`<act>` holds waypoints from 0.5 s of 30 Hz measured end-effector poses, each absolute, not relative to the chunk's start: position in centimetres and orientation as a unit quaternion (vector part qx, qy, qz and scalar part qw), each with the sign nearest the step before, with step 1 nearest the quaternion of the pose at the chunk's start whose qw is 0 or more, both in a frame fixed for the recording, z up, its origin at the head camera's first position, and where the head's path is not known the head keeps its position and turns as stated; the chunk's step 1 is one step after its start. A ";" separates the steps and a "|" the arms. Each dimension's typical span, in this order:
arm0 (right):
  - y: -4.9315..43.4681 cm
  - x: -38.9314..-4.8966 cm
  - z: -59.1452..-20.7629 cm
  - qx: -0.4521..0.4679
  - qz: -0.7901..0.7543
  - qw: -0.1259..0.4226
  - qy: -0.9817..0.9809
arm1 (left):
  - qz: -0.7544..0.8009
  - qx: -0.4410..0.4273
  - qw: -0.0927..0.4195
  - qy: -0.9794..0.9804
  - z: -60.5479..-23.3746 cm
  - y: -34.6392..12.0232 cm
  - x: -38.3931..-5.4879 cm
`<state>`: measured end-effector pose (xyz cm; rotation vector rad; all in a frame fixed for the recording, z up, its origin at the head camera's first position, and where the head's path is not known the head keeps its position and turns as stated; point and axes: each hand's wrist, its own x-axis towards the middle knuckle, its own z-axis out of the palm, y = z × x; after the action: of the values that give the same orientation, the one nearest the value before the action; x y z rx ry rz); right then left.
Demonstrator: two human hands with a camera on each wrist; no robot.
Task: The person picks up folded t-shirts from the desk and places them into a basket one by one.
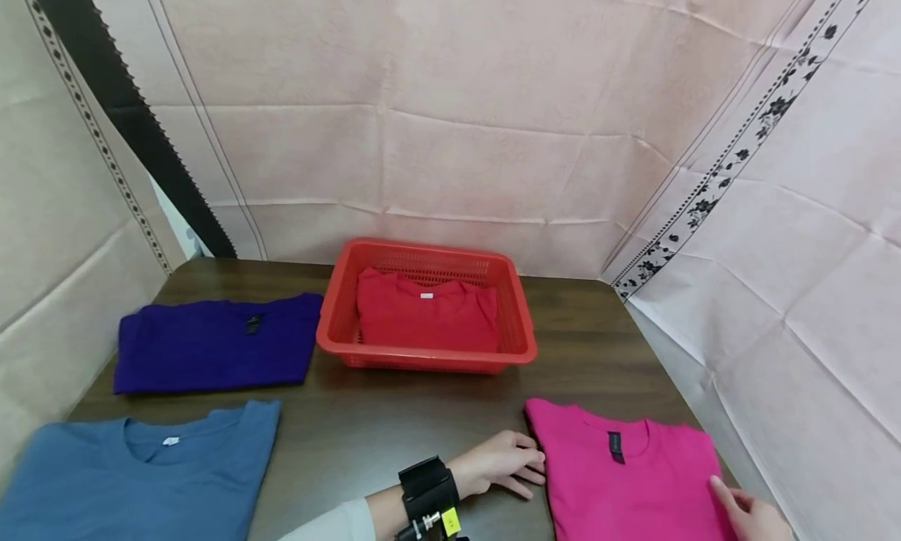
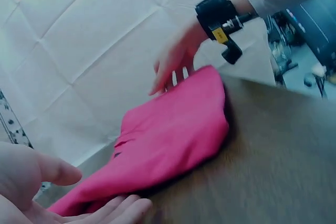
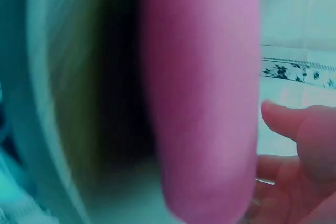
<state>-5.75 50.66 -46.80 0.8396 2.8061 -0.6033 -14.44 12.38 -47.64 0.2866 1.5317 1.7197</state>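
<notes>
A folded pink T-shirt [image 1: 598, 478] with a dark neck label lies at the front right of the wooden table. My left hand [image 1: 503, 464] is at its left edge, fingers extended against the side of the fold. In the left wrist view the left thumb stands apart from the fingers [image 2: 123, 211], which lie low along the cloth. At the opposite edge is my right hand [image 1: 753, 514], its thumb tip right at the fold. The right wrist view shows the right fingers [image 3: 275, 167] partly hidden behind the pink cloth [image 3: 205, 98], the thumb raised beside it.
A red plastic basket [image 1: 425, 359] holding a folded red T-shirt [image 1: 429, 318] stands at the back middle. To its left lies a folded dark blue T-shirt [image 1: 218, 349], with a lighter blue T-shirt [image 1: 148, 478] nearer the front. Pale cloth sheets [image 1: 436, 134] hang around the table.
</notes>
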 end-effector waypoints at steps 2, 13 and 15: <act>50.8 -5.9 -46.7 0.275 -0.249 0.110 0.922 | 0.685 0.097 0.413 0.592 -47.8 13.1 -14.6; 49.6 -6.9 -46.3 0.210 -0.392 0.245 0.861 | 0.682 0.075 0.432 0.586 -48.1 15.6 -14.8; 49.4 -6.9 -46.5 0.198 -0.447 0.260 0.833 | 0.691 0.067 0.429 0.578 -48.2 15.9 -14.7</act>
<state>-6.91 49.37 -46.46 0.5366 2.2547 -1.2109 -14.68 15.92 -48.17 0.1675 1.4439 1.7246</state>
